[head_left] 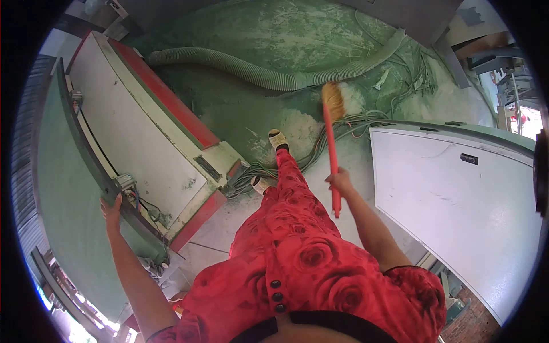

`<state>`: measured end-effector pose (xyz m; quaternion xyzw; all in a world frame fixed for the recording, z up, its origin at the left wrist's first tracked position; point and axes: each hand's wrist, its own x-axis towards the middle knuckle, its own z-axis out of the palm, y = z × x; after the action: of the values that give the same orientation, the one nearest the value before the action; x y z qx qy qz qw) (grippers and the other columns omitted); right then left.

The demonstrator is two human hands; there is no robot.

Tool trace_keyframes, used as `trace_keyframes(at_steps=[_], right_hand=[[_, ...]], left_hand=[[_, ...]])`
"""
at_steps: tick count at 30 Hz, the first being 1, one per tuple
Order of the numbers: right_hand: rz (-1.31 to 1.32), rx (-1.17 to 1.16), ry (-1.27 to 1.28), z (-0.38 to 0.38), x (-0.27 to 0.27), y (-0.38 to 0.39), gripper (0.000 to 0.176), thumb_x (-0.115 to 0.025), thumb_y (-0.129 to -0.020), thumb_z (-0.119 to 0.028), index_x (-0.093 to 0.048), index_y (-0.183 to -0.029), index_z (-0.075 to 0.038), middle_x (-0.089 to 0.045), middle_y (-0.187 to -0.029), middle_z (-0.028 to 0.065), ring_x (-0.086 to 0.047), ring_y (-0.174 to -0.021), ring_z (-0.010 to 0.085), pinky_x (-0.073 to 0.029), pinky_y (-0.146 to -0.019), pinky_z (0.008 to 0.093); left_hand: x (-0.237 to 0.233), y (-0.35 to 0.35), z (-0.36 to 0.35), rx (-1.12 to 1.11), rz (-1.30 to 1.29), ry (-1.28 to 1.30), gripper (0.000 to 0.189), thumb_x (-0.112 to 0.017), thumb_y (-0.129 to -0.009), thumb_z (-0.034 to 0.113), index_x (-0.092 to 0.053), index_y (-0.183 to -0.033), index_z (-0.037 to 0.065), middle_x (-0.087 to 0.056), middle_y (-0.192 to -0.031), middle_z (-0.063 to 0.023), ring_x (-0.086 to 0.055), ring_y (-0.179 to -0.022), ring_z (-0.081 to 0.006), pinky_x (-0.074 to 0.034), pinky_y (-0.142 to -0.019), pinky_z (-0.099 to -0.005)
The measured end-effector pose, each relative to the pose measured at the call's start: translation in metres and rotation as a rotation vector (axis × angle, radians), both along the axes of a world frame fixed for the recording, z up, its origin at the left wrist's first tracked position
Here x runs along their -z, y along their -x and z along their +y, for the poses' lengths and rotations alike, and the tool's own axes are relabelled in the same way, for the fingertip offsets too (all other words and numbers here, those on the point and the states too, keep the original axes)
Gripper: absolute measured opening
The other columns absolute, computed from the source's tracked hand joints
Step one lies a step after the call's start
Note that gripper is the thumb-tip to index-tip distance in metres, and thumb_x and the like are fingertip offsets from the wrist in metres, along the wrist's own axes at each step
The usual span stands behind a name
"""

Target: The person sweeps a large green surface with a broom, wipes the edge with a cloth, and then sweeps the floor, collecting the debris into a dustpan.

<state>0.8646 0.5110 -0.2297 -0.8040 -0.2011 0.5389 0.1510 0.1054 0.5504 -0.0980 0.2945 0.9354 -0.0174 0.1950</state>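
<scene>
Observed floor (229,108): green and scuffed farther off, pale grey nearer. Noted, lying directly on it, a ribbed hose (269,79) in a long curve across the green part. Recorded pale powder (300,126) in patches near the hose, plus loosely bundled cables (355,120) winding across.

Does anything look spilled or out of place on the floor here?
Yes: pale, powdery-looking patches mark the green floor near the broom, like spilled dust, and cables lie loosely tangled by the shoes.

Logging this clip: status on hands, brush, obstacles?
Left hand on green panel. Right hand holds brush, bristles forward. Hose and cables on floor near bristles, possibly in the way.
</scene>
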Motion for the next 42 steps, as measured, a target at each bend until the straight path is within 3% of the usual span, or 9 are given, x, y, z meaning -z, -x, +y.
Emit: trace_keyframes(at_steps=[10,14,20,25,27,35,39,41,42], right_hand=[[0.349,-0.019,0.027,-0.012,-0.060,0.033,0.044,-0.060,-0.064,0.005,-0.047,-0.106,0.006,-0.053,-0.065,0.0087,-0.051,-0.044,0.0170,-0.043,-0.038,0.0283],[0.522,0.010,0.019,-0.024,-0.070,0.030,0.061,-0.063,-0.064,0.000,-0.045,-0.122,0.003,-0.056,-0.066,0.0072,-0.052,-0.044,0.0139,-0.043,-0.039,0.0259],[0.323,-0.187,-0.001,-0.031,-0.112,0.010,0.068,-0.066,-0.061,0.002,-0.045,-0.126,0.000,-0.056,-0.065,0.0084,-0.054,-0.045,0.0145,-0.043,-0.040,0.0263],[0.166,-0.220,0.035,-0.061,-0.165,-0.019,0.071,-0.065,-0.058,0.002,-0.044,-0.126,0.000,-0.057,-0.070,0.0105,-0.054,-0.046,0.0159,-0.046,-0.042,0.0276],[0.120,-0.098,0.019,-0.071,-0.173,-0.028,0.071,-0.064,-0.059,0.003,-0.042,-0.126,0.003,-0.056,-0.070,0.0105,-0.053,-0.044,0.0164,-0.045,-0.041,0.0279],[-0.138,0.092,-0.140,-0.021,-0.100,-0.046,0.057,-0.062,-0.060,0.003,-0.047,-0.115,0.010,-0.056,-0.061,0.0114,-0.055,-0.044,0.0196,-0.046,-0.041,0.0307],[-0.278,-0.119,-0.070,0.064,-0.046,-0.065,0.027,-0.066,-0.058,-0.004,-0.057,-0.080,0.010,-0.058,-0.061,0.0175,-0.060,-0.050,0.0276,-0.049,-0.046,0.0372],[-0.476,-0.356,-0.028,0.103,0.004,-0.080,0.028,-0.068,-0.056,-0.010,-0.059,-0.075,0.009,-0.062,-0.067,0.0213,-0.064,-0.061,0.0318,-0.051,-0.054,0.0389],[-0.519,-0.471,-0.025,0.124,-0.006,-0.070,0.029,-0.068,-0.055,-0.012,-0.060,-0.074,0.008,-0.062,-0.070,0.0217,-0.064,-0.066,0.0324,-0.051,-0.057,0.0387]], left_hand=[[-0.005,-0.007,0.004,0.014,0.020,0.043,0.115,-0.064,-0.061,0.069,-0.004,-0.143,0.015,-0.005,-0.147,-0.0172,-0.013,-0.134,-0.0370,-0.022,-0.105,-0.0497],[-0.003,-0.004,0.004,0.004,0.033,0.052,0.116,-0.064,-0.061,0.069,-0.003,-0.143,0.016,-0.003,-0.148,-0.0169,-0.012,-0.134,-0.0367,-0.021,-0.105,-0.0494],[0.006,0.008,0.002,-0.009,0.007,0.022,0.117,-0.063,-0.060,0.071,-0.002,-0.143,0.016,-0.002,-0.148,-0.0171,-0.009,-0.135,-0.0376,-0.020,-0.105,-0.0516],[-0.001,-0.005,0.003,-0.023,0.033,0.050,0.117,-0.064,-0.060,0.070,-0.003,-0.143,0.017,-0.004,-0.147,-0.0178,-0.008,-0.134,-0.0395,-0.019,-0.105,-0.0527],[-0.001,-0.006,0.004,-0.028,0.029,0.039,0.116,-0.063,-0.060,0.070,-0.003,-0.143,0.017,-0.004,-0.147,-0.0179,-0.008,-0.134,-0.0398,-0.019,-0.105,-0.0528],[0.014,0.014,-0.002,0.005,0.101,0.025,0.115,-0.065,-0.060,0.069,-0.004,-0.144,0.018,-0.005,-0.147,-0.0179,-0.008,-0.134,-0.0407,-0.019,-0.105,-0.0533],[0.006,-0.002,0.001,-0.026,0.066,0.006,0.115,-0.065,-0.060,0.068,-0.004,-0.144,0.018,-0.004,-0.147,-0.0171,-0.006,-0.134,-0.0406,-0.019,-0.105,-0.0536],[0.004,-0.004,0.000,-0.025,0.068,0.003,0.115,-0.065,-0.060,0.068,-0.004,-0.144,0.018,-0.004,-0.147,-0.0167,-0.006,-0.134,-0.0405,-0.019,-0.105,-0.0536],[0.002,-0.007,0.000,-0.019,0.060,-0.015,0.114,-0.065,-0.061,0.067,-0.005,-0.143,0.017,-0.005,-0.147,-0.0173,-0.006,-0.133,-0.0421,-0.018,-0.105,-0.0531]])
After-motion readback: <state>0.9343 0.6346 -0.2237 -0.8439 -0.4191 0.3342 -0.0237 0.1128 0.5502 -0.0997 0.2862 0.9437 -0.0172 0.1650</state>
